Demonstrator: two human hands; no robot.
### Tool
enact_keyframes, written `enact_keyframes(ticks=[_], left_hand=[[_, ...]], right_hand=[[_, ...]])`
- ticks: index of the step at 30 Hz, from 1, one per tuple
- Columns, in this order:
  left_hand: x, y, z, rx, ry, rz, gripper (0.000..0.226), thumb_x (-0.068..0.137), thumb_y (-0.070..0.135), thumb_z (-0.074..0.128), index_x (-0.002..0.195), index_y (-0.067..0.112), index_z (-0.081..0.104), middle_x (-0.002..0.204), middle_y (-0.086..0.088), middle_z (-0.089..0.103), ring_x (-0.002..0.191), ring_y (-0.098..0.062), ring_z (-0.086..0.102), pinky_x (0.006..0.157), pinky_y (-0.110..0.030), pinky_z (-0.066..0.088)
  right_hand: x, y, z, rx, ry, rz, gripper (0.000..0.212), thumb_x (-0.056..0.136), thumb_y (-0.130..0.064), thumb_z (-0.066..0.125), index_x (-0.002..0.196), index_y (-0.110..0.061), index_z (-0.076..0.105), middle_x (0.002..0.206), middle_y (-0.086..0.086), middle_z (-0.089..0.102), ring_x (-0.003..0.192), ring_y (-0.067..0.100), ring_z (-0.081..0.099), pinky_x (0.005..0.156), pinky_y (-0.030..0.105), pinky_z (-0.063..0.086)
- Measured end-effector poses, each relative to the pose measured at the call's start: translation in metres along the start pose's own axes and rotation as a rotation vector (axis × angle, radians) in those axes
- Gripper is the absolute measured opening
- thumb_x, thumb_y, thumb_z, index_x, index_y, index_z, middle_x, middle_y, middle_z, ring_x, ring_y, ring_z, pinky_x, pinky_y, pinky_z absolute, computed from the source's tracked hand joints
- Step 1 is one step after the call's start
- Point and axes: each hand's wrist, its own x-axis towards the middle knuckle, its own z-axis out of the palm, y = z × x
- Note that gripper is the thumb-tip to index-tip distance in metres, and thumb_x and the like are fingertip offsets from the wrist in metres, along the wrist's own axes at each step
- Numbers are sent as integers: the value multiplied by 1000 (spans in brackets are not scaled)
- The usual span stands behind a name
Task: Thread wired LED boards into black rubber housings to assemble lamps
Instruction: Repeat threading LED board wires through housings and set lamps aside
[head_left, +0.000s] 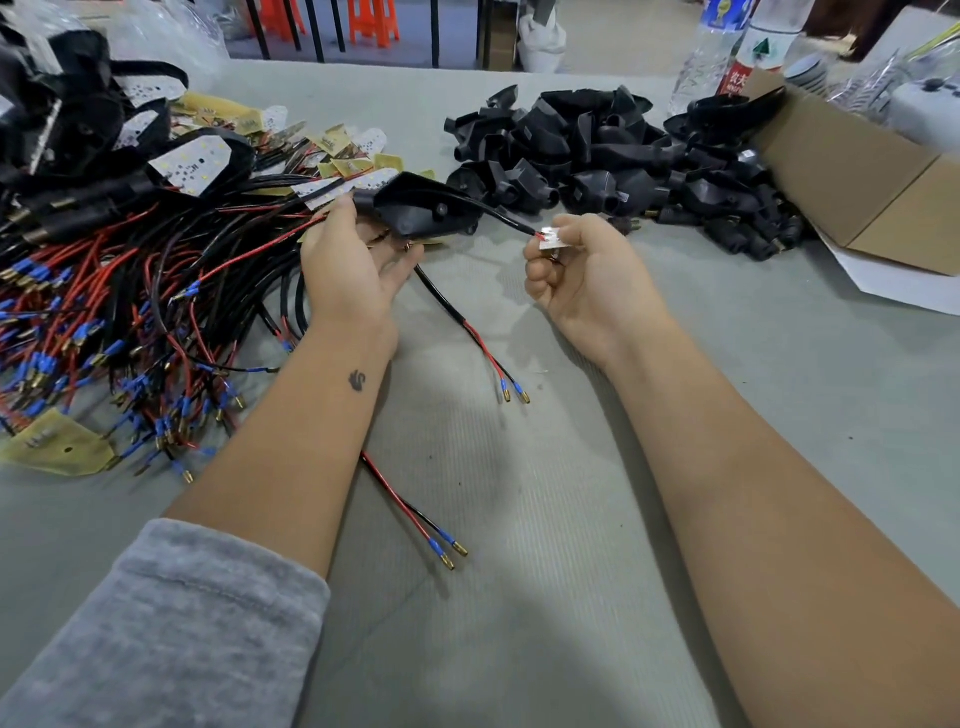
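While the left hand (353, 265) holds a black rubber housing (415, 208) just above centre of the frame, thumb on its narrow neck and the other fingers (400, 270) spread loosely beneath it, the right hand (582, 280) sits to the right of it with its fingers curled, pinching a small white LED board (551, 238) between thumb and forefinger. A black cable (498, 214) runs out of the housing's right side to the board, splitting into short red and black leads where it meets it. From under the housing the same cable's other end (467, 327) trails down across the grey surface (519, 519), ending in a red and a black wire with blue sleeves and brass tips. A second pair of such wire ends (415, 519) lies lower, emerging from beneath the left forearm, which wears a grey sleeve (171, 623) pushed up.

At the left of the frame lies a tangled heap of wired boards (130, 312), red and black leads with blue-sleeved tips, yellow and white board faces among them. At upper centre and right sits a pile of empty black housings (613, 156), beside an open cardboard box (857, 182). Two plastic water bottles (727, 52) stand at the upper right.
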Motion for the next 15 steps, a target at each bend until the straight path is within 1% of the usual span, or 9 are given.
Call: enact_keyframes(ticks=[3,6,7,9,11,12,13,15], left_hand=[[0,1,-1,-1,2,-13,33,103,24,43,128,6,53,111,-9,70,94,-21,71,76,-33,60],[-3,1,1,70,-51,7,32,104,25,41,127,8,56,106,-4,72,88,-18,72,72,-31,59],[-5,1,3,113,-76,22,32,104,25,41,126,9,57,107,-4,73,87,-18,72,71,-30,58],[-9,-2,5,180,-117,60,26,103,25,42,120,13,59,105,-3,73,84,-17,69,69,-30,56],[-11,-3,6,201,-149,83,17,103,27,43,106,20,58,94,1,72,81,-15,68,69,-31,56],[-12,-3,6,213,-164,90,16,103,29,43,101,23,58,89,4,71,80,-14,68,69,-31,56],[-12,-2,6,228,-182,96,17,102,32,44,98,26,59,85,6,69,79,-13,68,71,-32,56],[-11,-3,4,241,-232,104,19,102,36,44,100,29,62,86,2,64,82,-13,69,74,-34,58]], right_hand=[[2,2,2,-110,-31,-53,11,97,-2,36,92,-9,43,66,9,64,49,14,49,50,22,40],[2,4,2,-195,-64,-89,8,97,0,40,100,-7,43,77,11,69,52,15,51,53,24,40],[1,4,2,-217,-81,-97,10,96,1,43,100,-8,44,80,12,70,53,15,53,54,24,41],[-1,6,2,-257,-114,-113,16,95,4,47,94,-12,46,85,13,70,56,15,55,56,23,42],[-1,7,1,-291,-132,-128,19,93,7,49,91,-13,49,86,12,68,56,15,56,56,22,42],[-1,7,0,-304,-133,-136,20,93,7,51,91,-12,51,86,11,66,56,15,57,55,21,42],[-1,7,0,-316,-131,-143,19,92,8,52,91,-11,53,85,10,64,56,15,57,54,21,43],[-1,8,0,-326,-121,-155,20,91,9,54,90,-11,55,84,10,62,55,15,58,52,20,43]])
